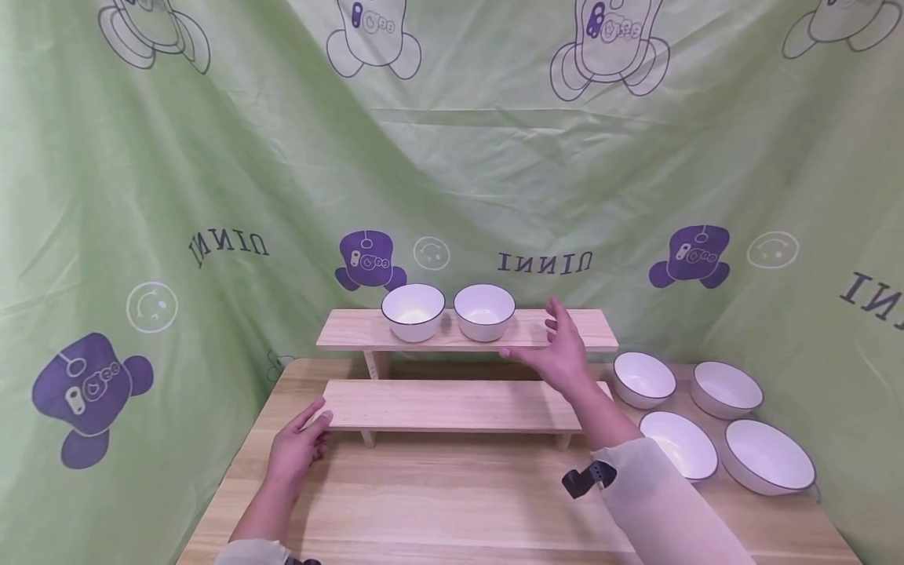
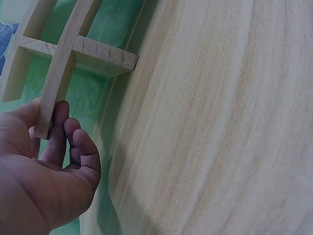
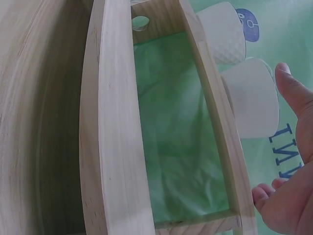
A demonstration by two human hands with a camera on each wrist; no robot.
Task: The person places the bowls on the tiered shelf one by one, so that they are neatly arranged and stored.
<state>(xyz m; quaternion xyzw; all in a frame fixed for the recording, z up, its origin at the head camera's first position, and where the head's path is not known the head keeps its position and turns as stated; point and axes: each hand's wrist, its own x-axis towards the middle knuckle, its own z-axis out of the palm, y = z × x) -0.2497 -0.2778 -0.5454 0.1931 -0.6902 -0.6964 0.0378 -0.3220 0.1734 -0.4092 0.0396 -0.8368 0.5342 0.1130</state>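
Two round white bowls [image 1: 484, 318] up on the two-tier pale wooden stand [image 1: 452, 405], just left of the empty, spread right hand [image 1: 563, 357]! Left hand [image 1: 295, 447] pinches its lower end; four matching bowls [image 1: 771, 459] rightward seemingly remain.

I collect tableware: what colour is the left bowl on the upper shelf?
The left bowl is white with a thin dark rim; the head view shows it best.
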